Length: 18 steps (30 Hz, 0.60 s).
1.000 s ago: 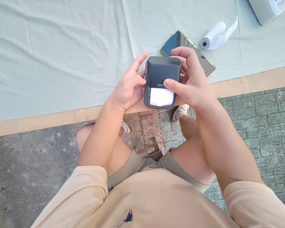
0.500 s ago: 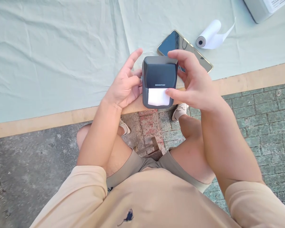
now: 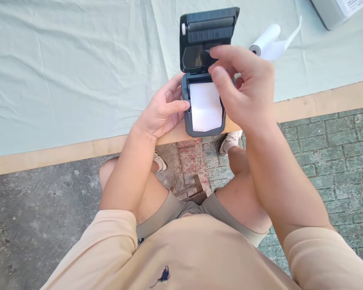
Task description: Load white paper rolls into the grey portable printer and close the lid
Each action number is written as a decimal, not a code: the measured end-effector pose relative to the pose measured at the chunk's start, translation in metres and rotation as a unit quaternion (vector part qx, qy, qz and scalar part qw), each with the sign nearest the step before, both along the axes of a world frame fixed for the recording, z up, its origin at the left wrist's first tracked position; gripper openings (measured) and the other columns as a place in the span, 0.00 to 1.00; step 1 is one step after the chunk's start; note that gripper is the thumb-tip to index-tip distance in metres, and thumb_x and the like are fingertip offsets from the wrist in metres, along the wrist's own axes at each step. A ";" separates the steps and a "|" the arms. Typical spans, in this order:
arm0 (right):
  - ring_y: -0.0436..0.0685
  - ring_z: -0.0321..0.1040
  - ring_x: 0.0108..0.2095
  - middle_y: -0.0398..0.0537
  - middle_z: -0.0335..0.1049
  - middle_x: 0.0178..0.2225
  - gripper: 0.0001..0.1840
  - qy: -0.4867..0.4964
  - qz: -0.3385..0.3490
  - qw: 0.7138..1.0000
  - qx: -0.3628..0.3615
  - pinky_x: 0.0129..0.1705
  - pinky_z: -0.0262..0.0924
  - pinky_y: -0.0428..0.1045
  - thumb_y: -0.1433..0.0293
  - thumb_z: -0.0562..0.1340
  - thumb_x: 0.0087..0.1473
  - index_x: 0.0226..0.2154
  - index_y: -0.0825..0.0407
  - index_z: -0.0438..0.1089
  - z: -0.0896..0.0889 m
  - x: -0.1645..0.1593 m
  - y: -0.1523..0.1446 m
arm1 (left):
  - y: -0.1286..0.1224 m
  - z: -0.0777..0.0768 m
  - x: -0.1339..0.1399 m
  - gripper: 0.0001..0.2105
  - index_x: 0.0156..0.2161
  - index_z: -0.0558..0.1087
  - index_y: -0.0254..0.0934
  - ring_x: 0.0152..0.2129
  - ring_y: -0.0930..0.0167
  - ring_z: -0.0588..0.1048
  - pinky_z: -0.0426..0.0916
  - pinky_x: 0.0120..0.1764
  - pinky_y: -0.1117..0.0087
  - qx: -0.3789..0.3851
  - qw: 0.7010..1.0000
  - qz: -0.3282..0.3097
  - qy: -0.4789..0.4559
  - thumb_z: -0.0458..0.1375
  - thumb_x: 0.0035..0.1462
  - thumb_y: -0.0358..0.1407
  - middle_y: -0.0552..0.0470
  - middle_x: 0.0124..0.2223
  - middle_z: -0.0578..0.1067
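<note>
A small dark label printer (image 3: 205, 133) is held over the table's front edge, its lid (image 3: 211, 35) swung up and back. Inside its bay lies white paper (image 3: 206, 106). My left hand (image 3: 165, 109) grips the printer's left side, thumb on the rim and fingers around the outer wall. My right hand (image 3: 248, 89) hovers at the printer's right side, in front of the lower part of the lid. Its fingers are bent but apart, with nothing visible in them; whether the fingertips touch the lid I cannot tell.
A partly unrolled white paper roll (image 3: 265, 40) lies on the pale cloth (image 3: 78, 72) to the right. A grey-white box-like object (image 3: 335, 12) stands at the far right. The wooden table edge (image 3: 320, 96) runs across, with a small wooden stool (image 3: 196, 189) below.
The printer's lid has opened upward, exposing the paper inside. My left hand has closed around its side; my right hand has come off its front. The phone is now hidden behind lid and hand.
</note>
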State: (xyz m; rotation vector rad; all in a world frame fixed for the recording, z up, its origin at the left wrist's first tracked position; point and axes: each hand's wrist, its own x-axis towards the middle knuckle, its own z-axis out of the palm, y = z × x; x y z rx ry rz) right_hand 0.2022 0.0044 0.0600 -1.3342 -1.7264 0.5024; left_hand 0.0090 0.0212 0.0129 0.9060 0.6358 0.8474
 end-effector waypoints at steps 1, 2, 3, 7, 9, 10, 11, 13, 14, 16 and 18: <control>0.59 0.72 0.38 0.41 0.80 0.38 0.09 -0.049 0.012 0.999 -0.019 0.48 0.68 0.60 0.70 0.63 0.56 0.39 0.42 0.77 0.003 0.001 0.001 | 0.000 -0.001 0.000 0.30 0.53 0.75 0.45 0.62 0.54 0.73 0.72 0.63 0.49 0.002 1.000 0.003 0.001 0.74 0.41 0.37 0.52 0.54 0.78; 0.62 0.71 0.38 0.41 0.81 0.38 0.12 -0.106 0.021 0.993 -0.041 0.48 0.67 0.62 0.72 0.65 0.51 0.39 0.41 0.77 0.006 0.003 0.002 | 0.000 -0.002 0.000 0.31 0.53 0.75 0.44 0.63 0.53 0.72 0.71 0.64 0.49 0.004 1.000 0.007 0.004 0.74 0.40 0.37 0.52 0.54 0.78; 0.64 0.69 0.38 0.42 0.80 0.37 0.14 -0.161 0.027 0.985 -0.062 0.48 0.66 0.64 0.73 0.66 0.47 0.38 0.41 0.76 0.008 0.004 0.003 | 0.000 -0.002 0.000 0.31 0.53 0.75 0.44 0.63 0.52 0.72 0.71 0.65 0.48 0.006 1.000 0.007 0.008 0.74 0.40 0.37 0.51 0.54 0.78; 0.65 0.64 0.36 0.44 0.77 0.33 0.22 -0.237 0.051 0.966 -0.088 0.46 0.66 0.66 0.75 0.67 0.40 0.39 0.39 0.73 0.007 0.006 0.008 | -0.002 -0.002 0.000 0.30 0.52 0.74 0.44 0.65 0.51 0.70 0.69 0.66 0.46 0.018 0.999 0.011 0.026 0.74 0.40 0.38 0.49 0.54 0.78; 0.64 0.63 0.36 0.44 0.75 0.31 0.20 -0.239 0.058 0.966 -0.077 0.45 0.66 0.65 0.76 0.66 0.40 0.37 0.40 0.71 0.008 0.003 0.010 | -0.002 -0.003 0.000 0.30 0.52 0.74 0.44 0.65 0.50 0.70 0.69 0.66 0.45 0.020 0.999 0.011 0.031 0.74 0.40 0.38 0.49 0.55 0.78; 0.65 0.64 0.37 0.44 0.75 0.30 0.20 -0.247 0.057 0.964 -0.075 0.45 0.66 0.65 0.76 0.66 0.39 0.36 0.40 0.71 0.011 0.001 0.010 | -0.002 -0.004 0.000 0.30 0.52 0.74 0.44 0.65 0.49 0.70 0.69 0.66 0.45 0.022 0.999 0.012 0.031 0.74 0.40 0.38 0.49 0.55 0.78; 0.66 0.64 0.38 0.44 0.76 0.31 0.19 -0.253 0.055 0.963 -0.078 0.46 0.66 0.65 0.76 0.66 0.39 0.35 0.40 0.71 0.015 0.000 0.010 | -0.002 -0.005 0.000 0.30 0.52 0.74 0.44 0.65 0.49 0.70 0.70 0.65 0.45 0.023 0.999 0.012 0.031 0.74 0.40 0.39 0.49 0.55 0.78; 0.64 0.66 0.39 0.44 0.78 0.34 0.18 -0.230 0.047 0.968 -0.091 0.46 0.65 0.64 0.75 0.67 0.38 0.34 0.41 0.72 0.026 0.000 0.006 | -0.001 -0.008 -0.001 0.30 0.52 0.75 0.45 0.65 0.49 0.70 0.71 0.64 0.45 0.022 0.999 0.012 0.029 0.74 0.41 0.40 0.51 0.55 0.78; 0.63 0.67 0.38 0.44 0.78 0.35 0.18 -0.188 0.043 0.976 -0.096 0.45 0.65 0.63 0.75 0.67 0.38 0.35 0.42 0.74 0.032 0.003 0.004 | 0.000 -0.010 -0.001 0.30 0.53 0.75 0.46 0.66 0.49 0.70 0.71 0.64 0.45 0.024 0.999 0.011 0.029 0.75 0.41 0.41 0.51 0.56 0.78; 0.59 0.69 0.37 0.44 0.77 0.36 0.17 -0.041 0.035 0.995 -0.078 0.41 0.65 0.58 0.72 0.66 0.38 0.36 0.44 0.76 0.038 0.016 0.001 | 0.002 -0.011 -0.002 0.31 0.53 0.75 0.46 0.65 0.50 0.70 0.72 0.63 0.46 0.027 0.999 0.002 0.025 0.75 0.41 0.43 0.52 0.56 0.78; 0.58 0.69 0.39 0.45 0.72 0.35 0.15 0.157 0.008 0.987 -0.043 0.37 0.64 0.55 0.67 0.64 0.37 0.34 0.45 0.76 0.035 0.038 0.001 | 0.003 -0.011 -0.002 0.32 0.54 0.75 0.47 0.64 0.50 0.72 0.73 0.62 0.47 0.029 0.999 -0.015 0.020 0.76 0.41 0.44 0.52 0.57 0.78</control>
